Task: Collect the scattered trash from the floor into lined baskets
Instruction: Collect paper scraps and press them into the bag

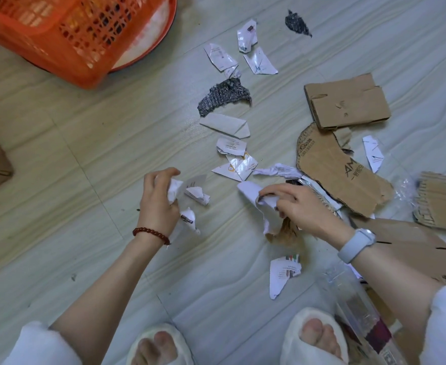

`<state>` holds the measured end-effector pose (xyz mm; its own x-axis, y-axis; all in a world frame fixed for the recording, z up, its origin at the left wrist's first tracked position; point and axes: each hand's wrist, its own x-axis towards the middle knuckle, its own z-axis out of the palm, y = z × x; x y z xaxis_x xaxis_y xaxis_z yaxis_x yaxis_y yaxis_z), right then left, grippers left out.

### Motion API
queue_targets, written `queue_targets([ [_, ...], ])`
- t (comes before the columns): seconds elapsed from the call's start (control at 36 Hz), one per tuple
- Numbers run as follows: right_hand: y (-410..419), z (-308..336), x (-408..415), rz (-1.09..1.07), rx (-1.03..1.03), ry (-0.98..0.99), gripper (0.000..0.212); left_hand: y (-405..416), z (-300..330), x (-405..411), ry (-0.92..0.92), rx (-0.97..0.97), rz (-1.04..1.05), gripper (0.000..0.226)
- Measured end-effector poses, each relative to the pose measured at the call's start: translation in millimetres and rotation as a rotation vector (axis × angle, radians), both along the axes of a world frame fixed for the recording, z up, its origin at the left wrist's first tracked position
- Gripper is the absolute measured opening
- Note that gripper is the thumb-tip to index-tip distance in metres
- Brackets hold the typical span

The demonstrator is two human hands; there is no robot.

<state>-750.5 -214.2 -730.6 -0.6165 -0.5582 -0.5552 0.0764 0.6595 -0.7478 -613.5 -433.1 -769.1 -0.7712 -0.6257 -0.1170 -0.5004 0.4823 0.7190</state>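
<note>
I see the left hand (156,200) with its fingers curled tight around a bunch of crumpled white paper bits (187,196), held just above the floor (71,159). The right hand (299,206) has its fingers closed on a white paper scrap (253,198) and something brown under it. The orange basket (66,38) sits far away on the left, and I can see something white inside it. More torn paper pieces (232,151) lie scattered in the middle. Brown cardboard pieces (348,104) lie on the right. A gray knitted scrap (223,96) lies near the papers.
</note>
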Motion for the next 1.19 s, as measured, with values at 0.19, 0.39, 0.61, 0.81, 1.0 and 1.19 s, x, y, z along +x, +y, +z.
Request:
queue_targets([
  [0.19, 3, -21, 4, 0.488, 0.337, 0.331, 0.031, 10, 6, -31, -0.193, -0.139, -0.288, 0.056],
  [0.39, -11, -43, 12, 0.593, 0.431, 0.716, 0.041, 12, -19, -23, -0.459, -0.215, -0.525, 0.053],
  [0.61, -4, -68, 24, 0.490, 0.340, 0.626, 0.065, 12, -30, -18, -0.455, -0.202, -0.388, 0.039],
  [0.81, -7, -58, 10, 0.264, 0.191, 0.391, 0.069, 13, -30, -19, -0.414, -0.205, -0.390, 0.055],
  [1.0, 17, -13, 10, 0.316, -0.022, 0.516, 0.063, 15, -26, -13, -0.097, -0.072, -0.282, 0.068],
  [1.19, 58, -35, 63, 1.056, 0.146, 0.537, 0.046, 30, -22, -17, -0.058, -0.039, -0.309, 0.062],
])
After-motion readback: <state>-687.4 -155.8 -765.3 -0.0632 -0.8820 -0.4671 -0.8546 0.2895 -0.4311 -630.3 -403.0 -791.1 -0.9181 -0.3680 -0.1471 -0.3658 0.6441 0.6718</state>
